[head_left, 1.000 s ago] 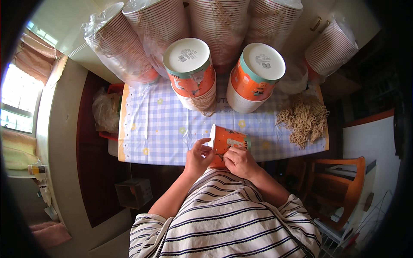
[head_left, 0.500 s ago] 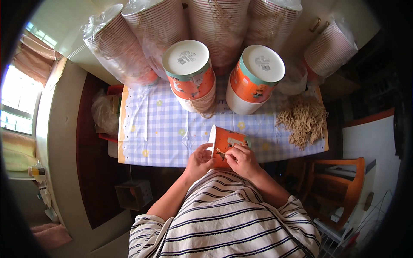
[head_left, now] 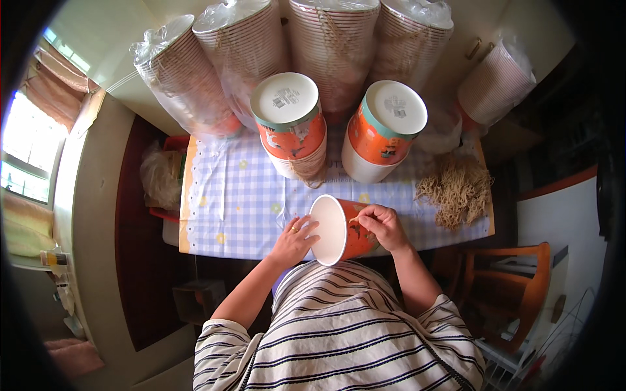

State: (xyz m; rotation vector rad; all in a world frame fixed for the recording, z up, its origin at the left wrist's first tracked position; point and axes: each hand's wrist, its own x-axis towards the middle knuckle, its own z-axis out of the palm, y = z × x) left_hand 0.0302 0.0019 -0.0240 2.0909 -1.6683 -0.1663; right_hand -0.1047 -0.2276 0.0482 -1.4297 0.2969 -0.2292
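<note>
An orange paper bucket [head_left: 358,229] lies on its side at the table's front edge, close to my body, its white mouth turned left. My left hand [head_left: 295,244] is at that mouth with fingers spread, the fingertips reaching over the rim. Against the bucket's printed outer wall, my right hand [head_left: 386,228] pinches a short end of tan twine [head_left: 354,220]. How the rest of that twine runs cannot be seen. A tangled heap of tan twine [head_left: 456,191] lies at the table's right side.
Two upside-down bucket stacks [head_left: 290,140] [head_left: 385,133] stand mid-table. Behind them rise several tall plastic-wrapped bucket stacks [head_left: 332,52]. A checked cloth [head_left: 241,208] covers the table. At left is a red crate [head_left: 171,144] with a plastic bag; a wooden chair [head_left: 541,277] stands right.
The bucket has turned so its open mouth faces me more. My left hand has spread its fingers and shifted slightly left; my right hand has moved up and right, still pinching the twine.
</note>
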